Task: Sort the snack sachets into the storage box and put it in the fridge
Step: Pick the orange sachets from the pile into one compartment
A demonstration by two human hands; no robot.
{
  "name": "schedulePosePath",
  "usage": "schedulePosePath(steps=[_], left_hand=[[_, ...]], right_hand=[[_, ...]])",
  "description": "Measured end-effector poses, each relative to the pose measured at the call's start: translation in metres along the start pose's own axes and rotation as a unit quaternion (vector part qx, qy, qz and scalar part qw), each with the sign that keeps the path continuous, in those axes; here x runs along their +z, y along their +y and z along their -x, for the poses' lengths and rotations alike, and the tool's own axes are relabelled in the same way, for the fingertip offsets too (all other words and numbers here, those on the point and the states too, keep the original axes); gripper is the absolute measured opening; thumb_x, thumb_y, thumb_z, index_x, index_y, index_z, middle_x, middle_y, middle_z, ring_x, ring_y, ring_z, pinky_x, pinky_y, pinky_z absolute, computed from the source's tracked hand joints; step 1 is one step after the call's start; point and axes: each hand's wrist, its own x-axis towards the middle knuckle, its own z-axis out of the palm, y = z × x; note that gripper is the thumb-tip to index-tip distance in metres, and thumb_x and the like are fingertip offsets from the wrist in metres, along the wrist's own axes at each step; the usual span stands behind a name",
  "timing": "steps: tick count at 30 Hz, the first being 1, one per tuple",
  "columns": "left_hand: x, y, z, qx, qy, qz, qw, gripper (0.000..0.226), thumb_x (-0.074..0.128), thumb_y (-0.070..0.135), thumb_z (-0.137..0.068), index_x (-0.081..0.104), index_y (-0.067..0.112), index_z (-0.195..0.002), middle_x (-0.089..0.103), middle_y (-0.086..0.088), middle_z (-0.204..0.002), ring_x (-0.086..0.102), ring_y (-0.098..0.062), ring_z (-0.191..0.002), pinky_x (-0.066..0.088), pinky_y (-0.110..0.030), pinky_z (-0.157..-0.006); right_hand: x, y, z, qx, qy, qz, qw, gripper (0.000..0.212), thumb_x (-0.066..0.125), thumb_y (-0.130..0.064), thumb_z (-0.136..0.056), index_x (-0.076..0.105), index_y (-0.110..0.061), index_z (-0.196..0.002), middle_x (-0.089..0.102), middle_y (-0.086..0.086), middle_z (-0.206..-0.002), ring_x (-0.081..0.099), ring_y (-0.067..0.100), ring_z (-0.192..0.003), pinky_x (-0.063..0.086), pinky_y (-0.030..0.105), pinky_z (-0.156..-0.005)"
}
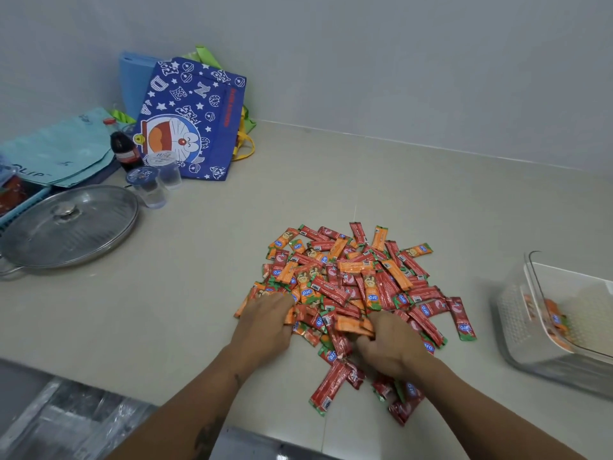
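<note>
Head view: both hands dig into the sachets (pixel 351 287) heaped mid-bench (pixel 199 293), box (pixel 564 313) off to the right.

Right hand (pixel 391 346) is nearer the box; its fingers curl around orange sachets lying crosswise. Left hand (pixel 265 322) rests flat on the heap's left edge, fingers straight. Sachets point every way. Both sets of fingertips are buried, and the box is cut off at the frame edge, with a few sachets inside.

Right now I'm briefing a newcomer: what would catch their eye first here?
The big heap of red and orange sachets mid-counter, with the left hand and right hand working into its near edge. Next, the blue cartoon bag against the back wall, and the clear storage box at far right.
</note>
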Motion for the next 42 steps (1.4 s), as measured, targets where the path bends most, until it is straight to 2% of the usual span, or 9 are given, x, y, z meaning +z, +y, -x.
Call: schedulePosePath(steps=[3,7,11,15,18,23,28,33,42], left_hand=[[0.002,0.006,0.0,0.017,0.035,0.007,0.999,0.022,0.06,0.022,-0.083,0.054,0.015,-0.103,0.055,0.0,-0.097,0.052,-0.023,-0.086,0.037,-0.033,-0.073],[0.005,0.006,0.004,0.005,0.044,0.012,0.999,0.018,0.055,0.026,-0.086,0.049,0.018,-0.101,0.052,0.003,-0.097,0.047,-0.02,-0.089,0.038,-0.034,-0.078],[0.001,-0.006,0.009,-0.048,0.04,0.005,0.998,0.019,0.05,0.03,-0.087,0.041,0.026,-0.102,0.052,0.008,-0.097,0.049,-0.02,-0.097,0.034,-0.036,-0.089],[-0.01,-0.015,0.013,-0.083,0.018,0.047,0.995,0.039,0.049,0.022,-0.086,0.038,0.027,-0.123,0.058,0.004,-0.112,0.057,-0.024,-0.105,0.038,-0.038,-0.088],[-0.015,-0.015,0.019,-0.092,-0.013,0.049,0.994,0.046,0.05,0.023,-0.088,0.04,0.025,-0.133,0.056,0.001,-0.127,0.056,-0.027,-0.11,0.041,-0.038,-0.09],[-0.013,-0.011,0.027,-0.061,0.005,0.021,0.998,0.043,0.047,0.036,-0.081,0.054,0.024,-0.122,0.062,0.005,-0.12,0.059,-0.025,-0.108,0.046,-0.034,-0.082],[-0.033,0.016,0.006,0.013,0.046,0.05,0.998,0.02,0.049,0.039,-0.08,0.052,0.025,-0.094,0.063,0.009,-0.093,0.059,-0.02,-0.087,0.049,-0.034,-0.07],[-0.053,0.065,-0.035,0.1,0.068,0.076,0.99,0.014,0.049,0.038,-0.08,0.049,0.026,-0.086,0.057,0.011,-0.081,0.053,-0.014,-0.075,0.047,-0.034,-0.064],[-0.05,0.176,-0.086,0.209,0.07,0.087,0.972,0.014,0.054,0.037,-0.081,0.055,0.027,-0.09,0.054,0.015,-0.079,0.051,-0.013,-0.074,0.038,-0.03,-0.063]], right_hand=[[-0.009,0.0,-0.004,0.039,-0.003,-0.139,0.99,0.021,0.049,-0.034,-0.09,0.054,-0.015,-0.084,0.056,0.001,-0.072,0.047,0.017,-0.062,0.043,0.035,-0.058],[-0.021,-0.007,-0.003,0.064,-0.034,-0.274,0.959,0.02,0.047,-0.022,-0.097,0.051,-0.013,-0.08,0.049,0.003,-0.069,0.045,0.018,-0.062,0.037,0.032,-0.059],[-0.022,-0.017,0.0,0.05,-0.075,-0.284,0.955,0.01,0.046,-0.012,-0.099,0.052,-0.011,-0.091,0.049,0.007,-0.07,0.044,0.016,-0.056,0.04,0.026,-0.048],[-0.018,-0.033,-0.003,0.037,-0.086,-0.318,0.943,0.015,0.044,0.003,-0.095,0.055,-0.003,-0.103,0.051,0.01,-0.068,0.044,0.014,-0.047,0.035,0.025,-0.04],[-0.015,-0.042,-0.006,0.026,-0.095,-0.299,0.949,0.02,0.04,0.001,-0.096,0.054,-0.011,-0.1,0.045,0.006,-0.066,0.039,0.015,-0.046,0.032,0.026,-0.039],[-0.013,-0.046,-0.006,-0.004,-0.086,-0.259,0.962,0.017,0.042,-0.001,-0.094,0.053,-0.014,-0.09,0.045,0.004,-0.07,0.041,0.015,-0.056,0.034,0.032,-0.051],[-0.041,-0.04,0.008,-0.052,-0.025,-0.215,0.975,0.02,0.044,0.003,-0.092,0.051,-0.015,-0.086,0.048,0.004,-0.075,0.043,0.015,-0.064,0.035,0.032,-0.057],[-0.098,-0.006,0.031,-0.029,0.085,-0.189,0.978,0.021,0.045,-0.005,-0.082,0.049,-0.024,-0.075,0.054,0.001,-0.072,0.051,0.021,-0.067,0.036,0.036,-0.059],[-0.183,0.137,0.082,0.141,0.272,-0.201,0.93,0.031,0.044,0.005,-0.078,0.061,-0.021,-0.075,0.06,0.002,-0.067,0.055,0.024,-0.065,0.038,0.032,-0.055]])
